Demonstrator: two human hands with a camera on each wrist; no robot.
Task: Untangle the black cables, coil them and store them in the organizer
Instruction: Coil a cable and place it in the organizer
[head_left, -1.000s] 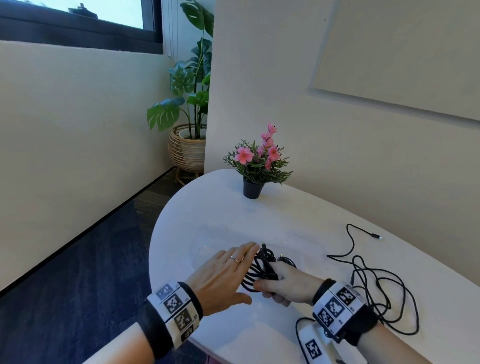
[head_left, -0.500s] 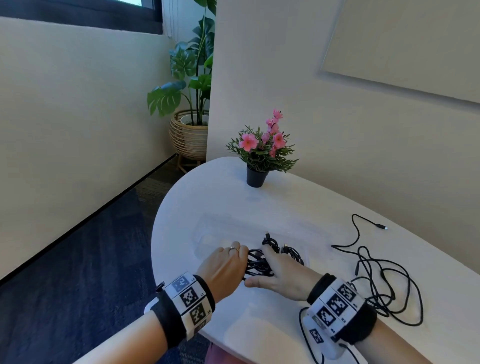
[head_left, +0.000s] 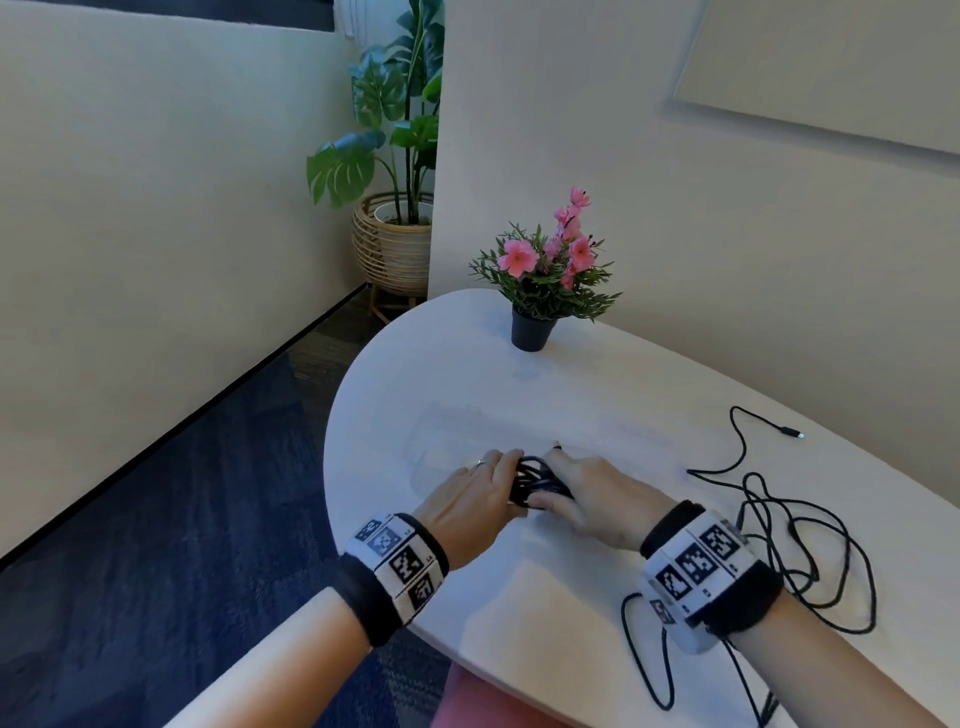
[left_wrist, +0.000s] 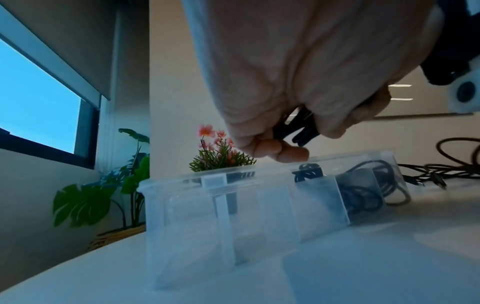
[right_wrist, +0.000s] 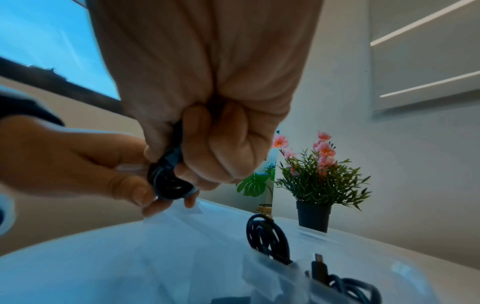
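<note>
**Coil held over organizer, both hands on it**

Table (head_left: 571, 597) white, rounded end. On it the clear organizer (left_wrist: 228, 207), divided into compartments; the right-hand ones (left wrist view) already have coiled cables in them, the left ones look bare. Loose cables (head_left: 810, 535), still tangled, lie on the table to the right, well apart from the organizer. Flower pot (head_left: 531, 330) sits at the far side.

Left hand (head_left: 470, 501) and right hand (head_left: 597, 499) meet above the organizer, knuckles up, wrists low near the table. Both have fingers curled round one small black coil (right_wrist: 170, 181): right hand pinches it from above, left thumb and fingers clamp its side. Coil hangs just above the organizer rim, not yet in.

Handling (judgement): the cable is light and floppy, a bit springy, so the loops likely pop open once released. Best hold across all the loops at once, not by a single strand or the plug. Press it down into a compartment before letting go.
</note>
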